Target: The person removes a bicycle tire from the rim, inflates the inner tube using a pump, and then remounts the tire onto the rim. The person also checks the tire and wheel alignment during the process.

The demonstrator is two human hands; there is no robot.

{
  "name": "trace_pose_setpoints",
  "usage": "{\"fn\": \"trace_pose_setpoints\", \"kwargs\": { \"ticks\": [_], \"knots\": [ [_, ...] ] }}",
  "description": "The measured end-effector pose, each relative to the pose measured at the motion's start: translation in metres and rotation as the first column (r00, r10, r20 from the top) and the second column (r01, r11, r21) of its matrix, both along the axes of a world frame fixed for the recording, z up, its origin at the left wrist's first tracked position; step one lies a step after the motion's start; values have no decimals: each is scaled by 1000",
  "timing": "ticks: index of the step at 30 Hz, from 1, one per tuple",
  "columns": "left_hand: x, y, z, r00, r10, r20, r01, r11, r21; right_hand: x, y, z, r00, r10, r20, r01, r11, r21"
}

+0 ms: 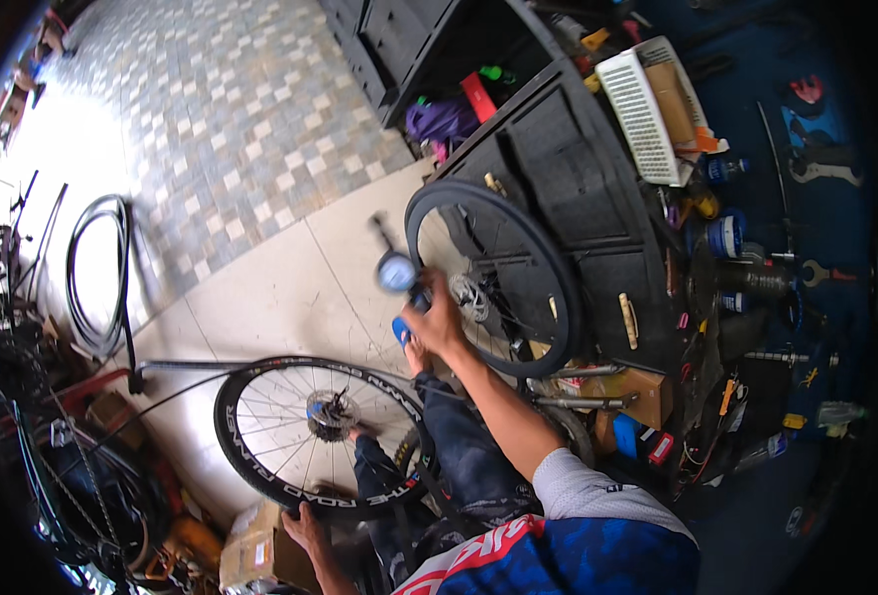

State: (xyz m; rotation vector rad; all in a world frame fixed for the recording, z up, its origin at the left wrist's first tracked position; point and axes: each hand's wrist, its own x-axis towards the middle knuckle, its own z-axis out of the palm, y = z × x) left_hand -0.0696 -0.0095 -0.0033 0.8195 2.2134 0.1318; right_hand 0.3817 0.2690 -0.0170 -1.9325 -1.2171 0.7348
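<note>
We grip a pump handle with a round gauge [396, 271] in our right hand [437, 322], beside a black wheel [493, 273] leaning on a dark cabinet [568, 169], while our left hand [305, 528] steadies another wheel [320, 436] against our knee.

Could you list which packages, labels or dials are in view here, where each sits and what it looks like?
Round pressure gauge: held up in the right hand, pale blurred face, dark rim.
Brown cardboard box: on the floor by the left hand.
Brown carton: lying in the white slatted basket.
White lettering band: on the black wheel rim.
Small red box: low by the cabinet.
</note>
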Motion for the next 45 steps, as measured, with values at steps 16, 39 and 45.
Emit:
{"fn": "trace_pose_setpoints", "kwargs": {
  "ticks": [16,39,45],
  "knots": [
    [16,188,0,952,-247,-180,288,922,260,199,150,134,666,-567,-485,735,387,557],
    [73,149,70,943,-314,109,258,898,357,-20,35,55,896,133,423,-265,926,271],
    [47,75,58,799,-596,79,541,769,340,-97,-17,42,154,934,323,-916,257,-307]
  ]
}}
